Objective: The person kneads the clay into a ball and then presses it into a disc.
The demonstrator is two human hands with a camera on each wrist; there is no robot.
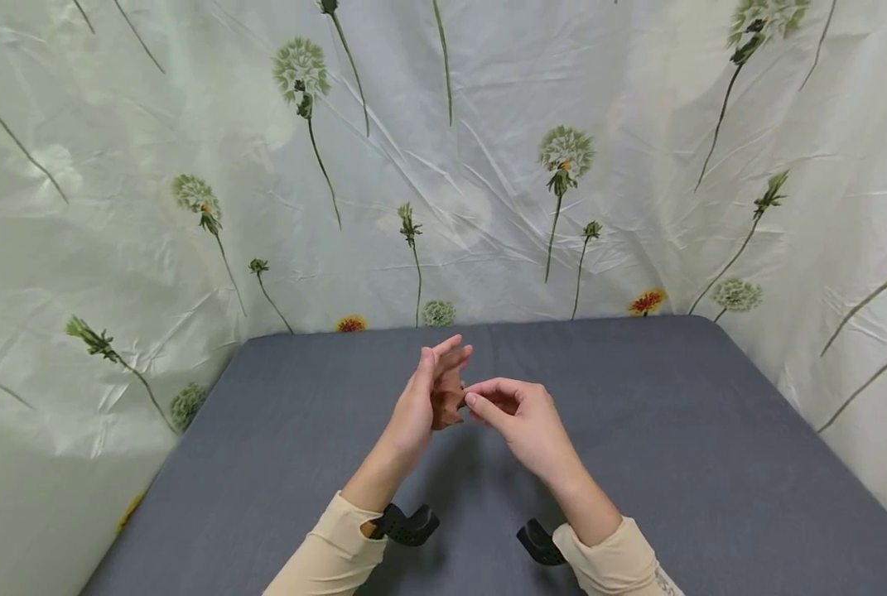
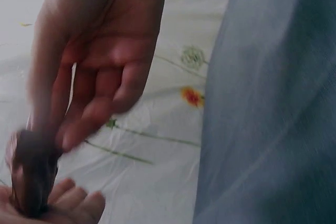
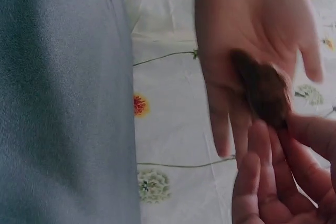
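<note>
Between finger and thumb, my right hand (image 1: 528, 422) pinches a small dark brown thing (image 3: 268, 93) with an uneven surface; its kind is unclear. My left hand (image 1: 416, 406) is raised on edge above the table, its fingers mostly straight and its palm facing the right hand. In the right wrist view the brown thing lies in front of the left palm (image 3: 247, 30). The left wrist view shows the same brown thing (image 2: 32, 174) between the right hand's fingertips and the left hand, blurred. Whether the left fingers press on it cannot be told.
Beneath both hands is a table with a dark grey cloth (image 1: 309, 414). A pale curtain (image 1: 473, 165) printed with dandelions hangs behind the table and along its sides. Black camera mounts (image 1: 407, 526) sit at both wrists, by the cream sleeves (image 1: 331, 546).
</note>
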